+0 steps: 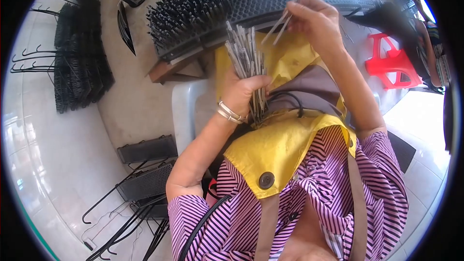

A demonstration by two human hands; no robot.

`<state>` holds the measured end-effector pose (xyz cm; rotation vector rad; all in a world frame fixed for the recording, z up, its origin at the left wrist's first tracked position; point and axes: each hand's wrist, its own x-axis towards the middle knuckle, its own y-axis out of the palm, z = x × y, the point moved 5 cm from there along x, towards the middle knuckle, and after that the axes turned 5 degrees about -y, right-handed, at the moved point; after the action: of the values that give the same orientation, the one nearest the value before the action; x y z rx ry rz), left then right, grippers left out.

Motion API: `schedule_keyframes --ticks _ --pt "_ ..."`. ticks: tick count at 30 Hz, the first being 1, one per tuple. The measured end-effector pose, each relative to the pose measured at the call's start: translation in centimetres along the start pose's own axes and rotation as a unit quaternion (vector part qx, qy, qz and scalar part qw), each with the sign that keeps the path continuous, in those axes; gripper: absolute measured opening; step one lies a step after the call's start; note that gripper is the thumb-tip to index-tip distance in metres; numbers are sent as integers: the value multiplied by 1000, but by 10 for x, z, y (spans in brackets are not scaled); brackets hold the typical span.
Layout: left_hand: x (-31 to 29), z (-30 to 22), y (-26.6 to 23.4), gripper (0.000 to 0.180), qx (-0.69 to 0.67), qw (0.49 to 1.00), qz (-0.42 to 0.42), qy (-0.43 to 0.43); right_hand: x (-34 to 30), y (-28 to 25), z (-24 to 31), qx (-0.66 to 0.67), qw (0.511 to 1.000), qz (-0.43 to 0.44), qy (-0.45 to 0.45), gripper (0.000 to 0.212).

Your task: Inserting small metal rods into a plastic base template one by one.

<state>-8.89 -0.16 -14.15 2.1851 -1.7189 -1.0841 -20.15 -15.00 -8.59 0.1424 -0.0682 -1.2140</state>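
The left hand (241,92) is closed round a bundle (240,46) of thin grey sticks, which stands up out of the fist, fanned a little at the top. The right hand (319,21) pinches what look like two loose sticks (276,30) between thumb and fingers, their free ends slanting down towards the bundle, apart from it. Beyond both hands lies the rack (290,0), a dark board full of holes; its left part bristles with dark sticks (191,14), while the holes near the right hand show bare. Whether that hand touches the rack's edge is hard to tell

The step in hand seems to be parting sticks from the bundle and setting them into the rack. The next move probably calls for a light pinch, each stick turned upright and lined up with a bare hole, the left fist keeping the bundle together
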Motion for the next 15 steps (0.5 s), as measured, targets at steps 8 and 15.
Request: schedule_keyframes --ticks 8,15 --pt "-5 1 -10 34 -49 998 -36 15 79 -6 -37 22 975 -4 -221 7" --pt "-6 10 -27 28 -79 996 -34 3 53 49 7 -31 969 15 -243 6"
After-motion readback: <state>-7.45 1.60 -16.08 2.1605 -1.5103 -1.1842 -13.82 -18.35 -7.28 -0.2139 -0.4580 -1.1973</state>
